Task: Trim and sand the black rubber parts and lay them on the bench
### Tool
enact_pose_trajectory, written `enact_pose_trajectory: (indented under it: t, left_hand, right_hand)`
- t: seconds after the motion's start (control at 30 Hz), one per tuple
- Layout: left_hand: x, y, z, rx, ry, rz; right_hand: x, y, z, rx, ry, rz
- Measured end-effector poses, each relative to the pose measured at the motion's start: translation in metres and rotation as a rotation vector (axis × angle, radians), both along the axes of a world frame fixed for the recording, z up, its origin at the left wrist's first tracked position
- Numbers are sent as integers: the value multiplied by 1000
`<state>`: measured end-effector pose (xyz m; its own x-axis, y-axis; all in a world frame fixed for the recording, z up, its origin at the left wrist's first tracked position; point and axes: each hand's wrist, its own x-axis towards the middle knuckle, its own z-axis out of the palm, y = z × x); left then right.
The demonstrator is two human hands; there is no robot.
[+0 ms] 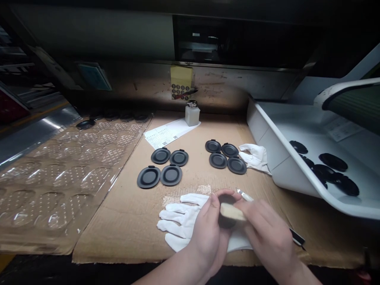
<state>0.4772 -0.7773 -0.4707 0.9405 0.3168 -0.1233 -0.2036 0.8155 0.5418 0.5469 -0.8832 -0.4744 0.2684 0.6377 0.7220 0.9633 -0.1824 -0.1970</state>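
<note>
My left hand is closed around a black oval lid, holding it above a white glove laid on the cardboard. In my right hand is a cream-coloured pad, its end against or just over the lid's face; I cannot tell whether it is cloth or sponge. The right hand is slightly blurred. Past its fingers shows the silver tip of a craft knife. A dark-ended tool handle sticks out on the hand's other side.
Black lids lie in two groups, left and right. Another white glove touches the white bin holding black pieces. A clear blister tray is on the left. Behind stand a pump bottle and a printed sheet.
</note>
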Motion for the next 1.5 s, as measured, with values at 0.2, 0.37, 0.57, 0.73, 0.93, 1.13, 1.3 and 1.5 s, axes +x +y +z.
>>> enact_pose_trajectory:
  t: [0.2, 0.37, 0.57, 0.73, 0.93, 1.13, 1.3, 1.5]
  left_hand:
    - [-2, 0, -1, -55, 13, 9]
    - [-2, -1, -1, -51, 78, 39]
    - [1, 0, 0, -37, 33, 47]
    - [1, 0, -1, -76, 56, 6]
    - [-1, 1, 0, 28, 56, -55]
    - [3, 0, 0, -19, 32, 6]
    - [5, -1, 0, -88, 83, 23]
    - [1, -1, 1, -102, 63, 29]
  right_hand:
    - [-6, 1, -4, 40, -15, -34]
    - [-20, -5, -13, 35, 99, 24]
    - [17, -6, 13, 34, 70, -15]
    - [21, -20, 26, 71, 250, -99]
    - [20, 0, 23, -110, -25, 223]
    - [7, -4, 5, 30, 27, 99]
    - [-23, -17, -8, 48, 141, 54]
    - [-6, -20, -10, 72, -19, -377]
